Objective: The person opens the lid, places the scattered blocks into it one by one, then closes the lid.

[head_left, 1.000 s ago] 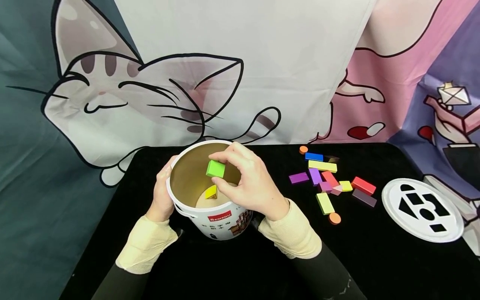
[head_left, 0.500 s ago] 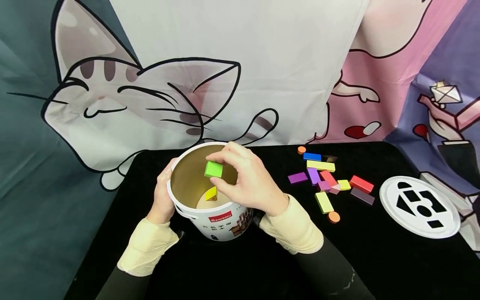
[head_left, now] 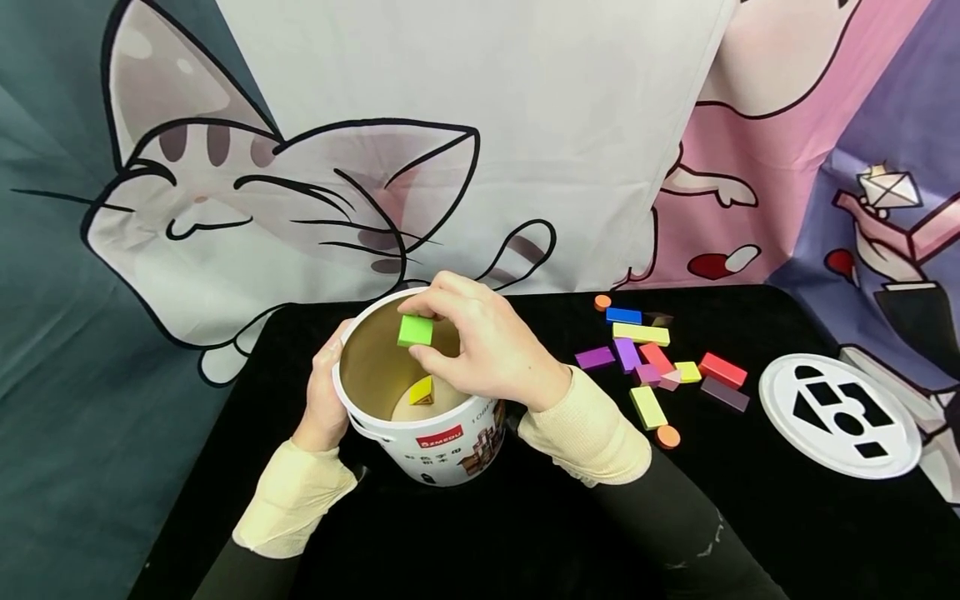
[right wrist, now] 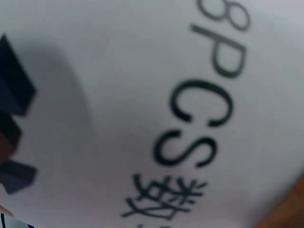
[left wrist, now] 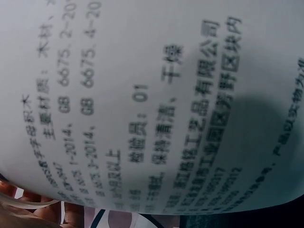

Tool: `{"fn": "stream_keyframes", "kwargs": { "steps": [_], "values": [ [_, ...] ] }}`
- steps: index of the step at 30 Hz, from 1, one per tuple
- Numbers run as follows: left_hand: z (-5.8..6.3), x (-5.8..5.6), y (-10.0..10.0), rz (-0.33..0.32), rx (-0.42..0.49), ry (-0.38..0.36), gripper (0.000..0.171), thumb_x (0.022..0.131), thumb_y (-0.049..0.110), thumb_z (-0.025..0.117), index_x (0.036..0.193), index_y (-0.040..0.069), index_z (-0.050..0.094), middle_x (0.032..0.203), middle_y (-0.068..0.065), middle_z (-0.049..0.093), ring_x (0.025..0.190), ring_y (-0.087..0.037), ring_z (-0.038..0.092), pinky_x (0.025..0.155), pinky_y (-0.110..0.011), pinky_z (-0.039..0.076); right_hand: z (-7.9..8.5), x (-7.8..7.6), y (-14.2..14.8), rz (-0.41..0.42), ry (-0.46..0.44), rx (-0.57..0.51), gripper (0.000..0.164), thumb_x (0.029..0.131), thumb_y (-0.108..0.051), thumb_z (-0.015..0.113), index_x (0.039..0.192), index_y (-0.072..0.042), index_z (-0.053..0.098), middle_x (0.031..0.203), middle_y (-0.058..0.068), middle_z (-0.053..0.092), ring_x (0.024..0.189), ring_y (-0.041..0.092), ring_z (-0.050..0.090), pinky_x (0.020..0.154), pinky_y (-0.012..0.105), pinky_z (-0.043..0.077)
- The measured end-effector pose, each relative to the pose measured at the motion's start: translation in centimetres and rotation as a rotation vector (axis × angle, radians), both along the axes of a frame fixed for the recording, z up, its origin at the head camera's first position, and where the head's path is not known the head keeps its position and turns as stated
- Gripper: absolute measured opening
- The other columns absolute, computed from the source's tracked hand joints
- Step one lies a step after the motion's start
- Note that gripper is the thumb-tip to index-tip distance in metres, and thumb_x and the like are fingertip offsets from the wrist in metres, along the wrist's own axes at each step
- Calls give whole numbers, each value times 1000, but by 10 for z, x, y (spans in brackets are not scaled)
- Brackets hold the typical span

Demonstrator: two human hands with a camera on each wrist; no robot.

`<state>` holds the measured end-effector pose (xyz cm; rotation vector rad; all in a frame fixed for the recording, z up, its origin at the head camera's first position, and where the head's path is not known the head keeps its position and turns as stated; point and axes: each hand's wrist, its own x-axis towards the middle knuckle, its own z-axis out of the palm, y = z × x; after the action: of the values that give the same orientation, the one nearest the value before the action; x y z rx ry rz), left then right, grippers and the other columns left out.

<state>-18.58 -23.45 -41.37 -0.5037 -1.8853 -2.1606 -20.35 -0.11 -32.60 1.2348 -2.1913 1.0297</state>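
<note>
A white bucket (head_left: 408, 446) with printed sides stands on the black table in front of me, tilted slightly towards the head camera. My left hand (head_left: 324, 398) holds it by the left side; in the left wrist view, fingers (left wrist: 45, 211) show at its edge behind the printed wall. Over the bucket's mouth, my right hand (head_left: 491, 337) pinches a green block (head_left: 415, 331) between thumb and fingers. Below, on the pale bucket bottom, lies a yellow triangular block (head_left: 422, 390). The right wrist view is filled mostly by the bucket's lettered wall (right wrist: 123, 104).
Several coloured blocks lie scattered to the right, among them a purple one (head_left: 595, 358), a red one (head_left: 723, 370) and an orange disc (head_left: 667, 437). Farther right is a white lid (head_left: 795, 450) with shaped holes. A cartoon cloth (head_left: 570, 108) hangs behind the table.
My right hand has shifted a little left and up with the green block, inside the bucket's mouth. The left hand stays on the bucket's side.
</note>
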Motion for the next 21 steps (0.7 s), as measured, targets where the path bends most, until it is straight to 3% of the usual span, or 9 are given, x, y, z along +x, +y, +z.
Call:
{"fn": "stream_keyframes", "kwargs": {
  "steps": [9, 16, 21],
  "values": [
    [-3, 0, 0, 18, 21, -24, 52, 102, 31, 30, 128, -6, 54, 123, -12, 59, 115, -28, 51, 99, -40, 39, 2, -2, -3, 30, -10, 12, 33, 84, -26, 69, 115, -14, 71, 95, -10, 55, 86, 1, 52, 80, 14, 41],
    [-3, -1, 1, 27, 39, -33, 57, 102, 31, 30, 130, -15, 46, 122, -12, 59, 116, -29, 50, 101, -41, 38, 4, -2, -2, 26, 4, 29, 34, 84, -28, 69, 116, -15, 71, 94, -10, 54, 87, -1, 50, 80, 14, 40],
    [-3, -2, 0, -10, 41, -5, 52, 102, 29, 29, 129, -9, 52, 124, -13, 59, 116, -29, 50, 101, -41, 38, 8, -3, -1, 34, 8, 33, 41, 85, -33, 70, 121, -15, 69, 101, -8, 55, 93, 2, 51, 83, 17, 41]
  ]
}}
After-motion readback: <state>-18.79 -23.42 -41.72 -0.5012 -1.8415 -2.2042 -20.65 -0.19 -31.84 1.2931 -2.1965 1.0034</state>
